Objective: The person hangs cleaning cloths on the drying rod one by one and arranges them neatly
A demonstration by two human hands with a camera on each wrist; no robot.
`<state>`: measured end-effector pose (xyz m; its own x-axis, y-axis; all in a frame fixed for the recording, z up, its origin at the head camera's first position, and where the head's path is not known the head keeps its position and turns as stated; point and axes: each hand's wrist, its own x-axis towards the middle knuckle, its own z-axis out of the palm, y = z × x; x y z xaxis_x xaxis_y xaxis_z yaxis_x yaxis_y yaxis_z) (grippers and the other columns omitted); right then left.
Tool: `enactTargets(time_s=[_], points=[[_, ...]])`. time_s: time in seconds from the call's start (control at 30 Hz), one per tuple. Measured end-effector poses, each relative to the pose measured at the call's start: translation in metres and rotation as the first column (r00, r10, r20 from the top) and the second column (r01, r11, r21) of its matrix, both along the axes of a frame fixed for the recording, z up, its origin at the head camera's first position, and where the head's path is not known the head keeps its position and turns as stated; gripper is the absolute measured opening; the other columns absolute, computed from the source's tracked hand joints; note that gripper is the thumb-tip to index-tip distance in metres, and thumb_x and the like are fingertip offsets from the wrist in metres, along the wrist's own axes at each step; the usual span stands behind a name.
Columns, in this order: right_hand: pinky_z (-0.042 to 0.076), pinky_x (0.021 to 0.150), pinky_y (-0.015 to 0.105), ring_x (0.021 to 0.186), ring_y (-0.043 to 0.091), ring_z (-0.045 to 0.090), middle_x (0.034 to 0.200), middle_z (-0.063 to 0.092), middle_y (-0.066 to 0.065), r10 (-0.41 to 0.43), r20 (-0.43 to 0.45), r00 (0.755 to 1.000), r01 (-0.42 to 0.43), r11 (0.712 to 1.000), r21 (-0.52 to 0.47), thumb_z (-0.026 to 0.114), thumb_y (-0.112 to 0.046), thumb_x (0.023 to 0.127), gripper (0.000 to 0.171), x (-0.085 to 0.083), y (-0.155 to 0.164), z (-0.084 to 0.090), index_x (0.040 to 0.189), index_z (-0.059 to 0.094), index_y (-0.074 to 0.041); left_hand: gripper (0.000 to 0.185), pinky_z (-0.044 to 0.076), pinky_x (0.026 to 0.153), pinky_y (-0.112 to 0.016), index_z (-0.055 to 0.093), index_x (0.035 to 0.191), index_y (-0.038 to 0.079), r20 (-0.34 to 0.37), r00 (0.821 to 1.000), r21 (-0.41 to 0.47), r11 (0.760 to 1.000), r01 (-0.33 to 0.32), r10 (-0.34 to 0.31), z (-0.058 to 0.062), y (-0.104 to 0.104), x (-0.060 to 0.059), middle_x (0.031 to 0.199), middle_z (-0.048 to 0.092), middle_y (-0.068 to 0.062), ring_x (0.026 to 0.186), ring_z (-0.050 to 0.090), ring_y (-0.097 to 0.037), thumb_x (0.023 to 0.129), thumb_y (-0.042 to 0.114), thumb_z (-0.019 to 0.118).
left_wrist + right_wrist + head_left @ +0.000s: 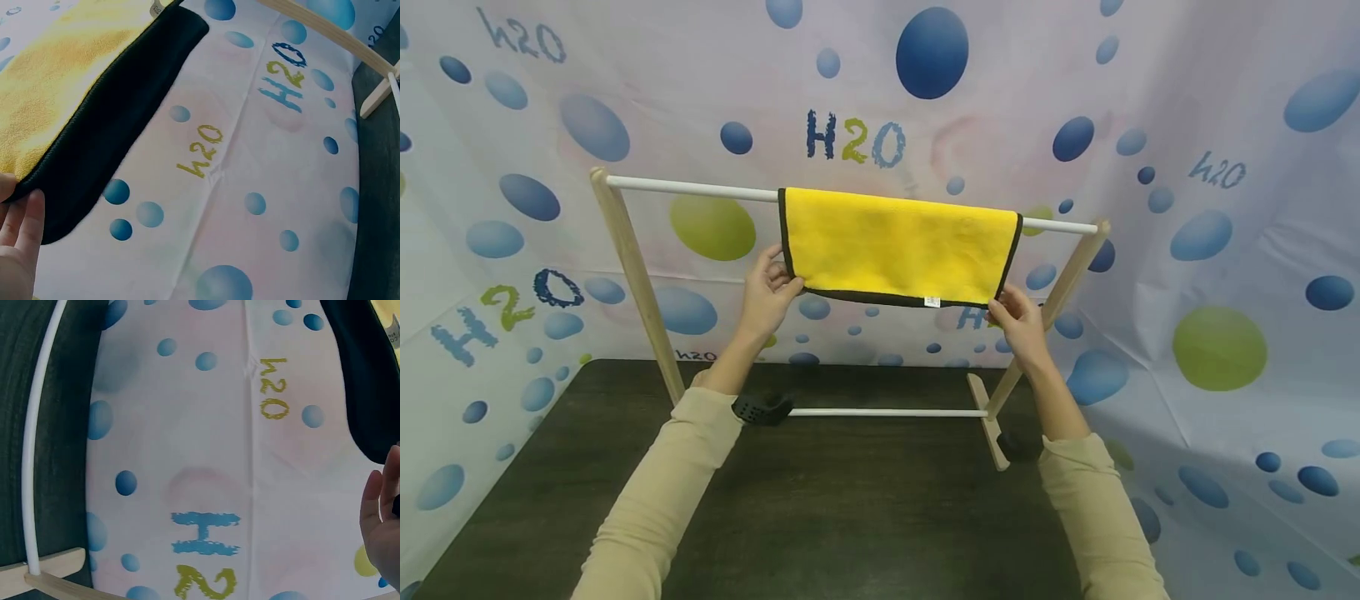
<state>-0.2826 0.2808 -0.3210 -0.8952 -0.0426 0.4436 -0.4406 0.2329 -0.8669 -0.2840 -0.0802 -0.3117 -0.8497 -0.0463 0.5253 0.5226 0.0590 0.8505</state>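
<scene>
A yellow towel [898,243] with a dark border hangs over the white top rod [692,189] of a wooden rack [634,271]. My left hand [769,290] pinches the towel's lower left corner. My right hand [1017,318] pinches its lower right corner. In the left wrist view the yellow towel [44,87] and its dark edge [106,131] run up from my fingers [19,225]. The right wrist view shows only my fingers [382,519] beside the towel's dark underside [365,375].
The rack stands on a dark table [820,517], with a white lower rod [887,412] between its wooden feet [988,421]. A printed bubble backdrop [1225,250] closes in the back and both sides. A small black object [762,408] lies by my left forearm.
</scene>
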Motion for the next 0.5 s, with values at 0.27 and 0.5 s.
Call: enactTargets(time_s=[0.27, 0.5], points=[[0.05, 0.077, 0.008, 0.073, -0.005, 0.056, 0.079, 0.053, -0.015, -0.047, 0.061, 0.997, 0.046, 0.999, 0.024, 0.048, -0.009, 0.097, 0.037, -0.001, -0.003, -0.01, 0.13, 0.046, 0.007, 0.054, 0.053, 0.067, -0.013, 0.036, 0.139, -0.003, 0.014, 1.0, 0.058, 0.998, 0.008, -0.008, -0.01, 0.001, 0.001, 0.085, 0.054, 0.006, 0.072, 0.058, 0.001, 0.088, -0.009, 0.053], [0.05, 0.075, 0.008, 0.073, -0.005, 0.055, 0.08, 0.055, -0.02, -0.025, 0.083, 0.996, 0.027, 0.999, -0.02, 0.046, -0.008, 0.097, 0.04, 0.0, -0.002, -0.018, 0.134, 0.041, 0.008, 0.053, 0.052, 0.068, -0.011, 0.035, 0.14, -0.001, 0.04, 0.999, 0.029, 0.999, -0.028, 0.027, -0.016, -0.002, -0.002, 0.091, 0.057, -0.002, 0.071, 0.058, 0.003, 0.09, -0.003, 0.053]])
